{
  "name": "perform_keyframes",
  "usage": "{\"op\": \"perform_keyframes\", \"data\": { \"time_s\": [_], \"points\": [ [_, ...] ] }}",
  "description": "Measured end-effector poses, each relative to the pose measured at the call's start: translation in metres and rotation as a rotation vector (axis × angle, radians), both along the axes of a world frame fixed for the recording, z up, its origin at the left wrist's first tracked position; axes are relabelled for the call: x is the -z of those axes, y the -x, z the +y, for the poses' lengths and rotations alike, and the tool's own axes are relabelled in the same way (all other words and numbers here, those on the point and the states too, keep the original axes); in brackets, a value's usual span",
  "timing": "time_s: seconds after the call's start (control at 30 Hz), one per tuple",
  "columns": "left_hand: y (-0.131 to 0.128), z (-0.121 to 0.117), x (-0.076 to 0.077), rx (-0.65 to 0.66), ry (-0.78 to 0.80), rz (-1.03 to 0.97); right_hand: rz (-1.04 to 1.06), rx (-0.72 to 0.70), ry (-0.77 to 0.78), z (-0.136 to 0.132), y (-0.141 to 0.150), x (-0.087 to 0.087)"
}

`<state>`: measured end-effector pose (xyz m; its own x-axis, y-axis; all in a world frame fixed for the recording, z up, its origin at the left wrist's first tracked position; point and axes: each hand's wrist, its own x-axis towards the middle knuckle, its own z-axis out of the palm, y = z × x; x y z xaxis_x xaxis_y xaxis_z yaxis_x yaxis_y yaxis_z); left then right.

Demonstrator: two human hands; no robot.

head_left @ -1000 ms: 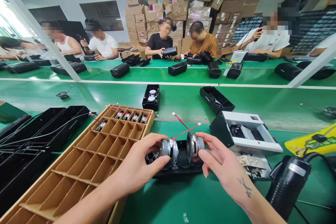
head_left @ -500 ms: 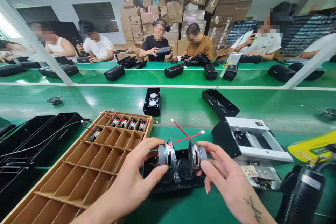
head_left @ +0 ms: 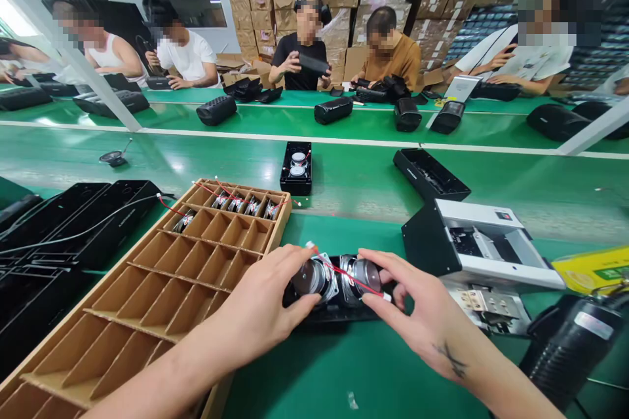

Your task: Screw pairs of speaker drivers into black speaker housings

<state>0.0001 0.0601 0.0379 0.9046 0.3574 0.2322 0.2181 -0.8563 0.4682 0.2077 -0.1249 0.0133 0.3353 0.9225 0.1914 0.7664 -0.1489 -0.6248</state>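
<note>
Two round speaker drivers, each with red wires ending in a white plug, are at a black speaker housing (head_left: 339, 315) on the green bench. My left hand (head_left: 275, 294) grips the left speaker driver (head_left: 312, 276) by its magnet, thumb below and fingers above. My right hand (head_left: 407, 288) holds the right speaker driver (head_left: 362, 275) the same way. Both drivers are tilted, their frames close together over the housing. Whether they touch its floor is hidden. The red wires (head_left: 339, 268) cross over both magnets.
Left stands a cardboard divider tray (head_left: 199, 278) with several drivers in its far cells. A white-and-black machine (head_left: 491, 242) is at right, beside a black ribbed tool (head_left: 570, 334). Another housing with drivers (head_left: 296, 167) lies ahead on the green belt. Several people sit across.
Both hands have lowered the drivers into or onto the housing and tipped them from upright, magnets turned upward. The wires now lie across them. The head view has tilted down.
</note>
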Motion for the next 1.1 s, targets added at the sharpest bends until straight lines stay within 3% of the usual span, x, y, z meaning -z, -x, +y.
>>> {"op": "perform_keyframes", "data": {
  "time_s": [0.23, 0.5, 0.73, 1.1],
  "points": [
    [-0.011, -0.004, 0.010, 0.080, -0.070, 0.245, -0.222, -0.115, 0.085, 0.012, -0.003, 0.016],
    [-0.024, -0.001, 0.021, 0.119, -0.105, 0.436, -0.363, -0.176, 0.163, 0.021, -0.007, 0.023],
    [-0.021, 0.009, 0.020, 0.168, -0.089, 0.441, -0.394, -0.183, 0.186, 0.025, -0.008, 0.025],
    [-0.016, 0.018, 0.022, 0.261, -0.038, 0.357, -0.366, -0.231, 0.262, 0.025, -0.016, 0.015]
  ]
}}
